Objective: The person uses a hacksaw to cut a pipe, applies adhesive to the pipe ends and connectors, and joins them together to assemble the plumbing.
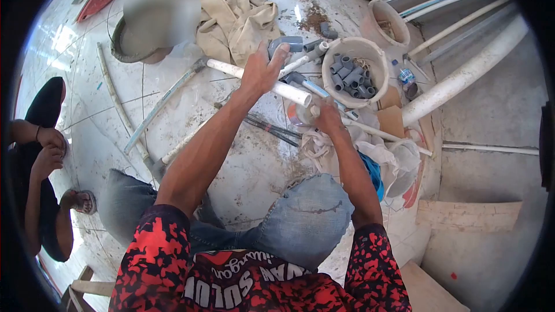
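Observation:
My left hand (263, 69) is closed around a grey pipe fitting (287, 43), with the thumb and fingers on its sides. Under that wrist runs a white plastic pipe (292, 93), its open end pointing toward my right hand (329, 117). The fingers of my right hand are curled close to this pipe end, around something small and pale that I cannot make out. Partly behind the pipe end stands a small container (296, 114) with a reddish label. Another thin white pipe (300, 63) with a grey end piece crosses just beyond my left hand.
A bucket (378, 51) of grey fittings stands beyond my right hand. Beige cloth (237, 26) and a cement-stained bucket (136, 52) lie farther left. Joined pipes (165, 104) cross the left floor; long pipes (468, 75) lean at right. Another person's hands (49, 150) are at far left.

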Demonstrator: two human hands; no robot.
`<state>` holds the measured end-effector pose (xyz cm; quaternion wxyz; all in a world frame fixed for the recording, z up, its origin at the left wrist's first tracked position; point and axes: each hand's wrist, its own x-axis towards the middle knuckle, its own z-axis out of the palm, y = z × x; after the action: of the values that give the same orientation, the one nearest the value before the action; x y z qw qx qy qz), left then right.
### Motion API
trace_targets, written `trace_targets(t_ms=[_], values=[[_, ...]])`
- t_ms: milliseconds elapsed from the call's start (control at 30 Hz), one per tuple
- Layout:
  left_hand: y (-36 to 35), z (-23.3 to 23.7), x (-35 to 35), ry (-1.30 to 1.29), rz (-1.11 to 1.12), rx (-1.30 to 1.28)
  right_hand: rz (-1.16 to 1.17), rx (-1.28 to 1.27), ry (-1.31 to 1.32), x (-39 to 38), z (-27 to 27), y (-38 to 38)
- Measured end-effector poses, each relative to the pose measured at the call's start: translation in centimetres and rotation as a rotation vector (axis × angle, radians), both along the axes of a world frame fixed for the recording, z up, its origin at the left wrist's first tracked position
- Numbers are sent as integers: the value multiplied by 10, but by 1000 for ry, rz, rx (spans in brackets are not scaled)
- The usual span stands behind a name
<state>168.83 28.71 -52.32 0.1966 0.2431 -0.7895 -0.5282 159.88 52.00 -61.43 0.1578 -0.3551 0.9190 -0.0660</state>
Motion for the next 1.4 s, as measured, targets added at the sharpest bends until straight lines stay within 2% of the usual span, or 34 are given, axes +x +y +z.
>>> trace_targets(t_ms=[100, 167, 300, 367, 400, 467, 500, 567, 600, 667, 700, 767, 1033, 1200, 1400], values=[[1, -2, 1, 44, 29, -9, 30, -28, 100, 14, 16, 1], [1, 2, 1, 34, 39, -8, -82, -118, 122, 23, 29, -2], [-3, 4, 0, 10, 32, 44, -130, -250, 108, 18, 60, 17], [-3, 1, -3, 5, 49, 13, -329, -652, 3, 17, 80, 31], [-4, 2, -5, 10, 56, 18, -320, -648, 7, 23, 96, 33], [-2, 2, -5, -14, 22, 42, -391, -1004, -189, 40, 139, 36], [0, 2, -4, -14, 30, 56, -385, -990, -191, 48, 159, 35], [1, 1, -6, -20, 25, 0, -9, -923, 169, 65, 196, 28], [1, 0, -7, -17, 31, 9, -1, -915, 169, 74, 213, 22], [-1, 2, -9, 8, 34, 16, 429, -620, 429, 89, 235, 8], [-2, 2, -10, 11, 44, 21, 441, -617, 429, 92, 233, 2], [-3, 3, -11, -2, 48, 47, 628, -705, 390, 97, 225, -9], [-3, 0, -15, 15, 80, 48, 823, -524, 446, 93, 223, -33], [-5, 1, -14, 5, 110, 4, 873, -367, 333, 87, 214, -28], [-3, 0, -15, 27, 83, 52, 855, -510, 487, 88, 228, -36]])
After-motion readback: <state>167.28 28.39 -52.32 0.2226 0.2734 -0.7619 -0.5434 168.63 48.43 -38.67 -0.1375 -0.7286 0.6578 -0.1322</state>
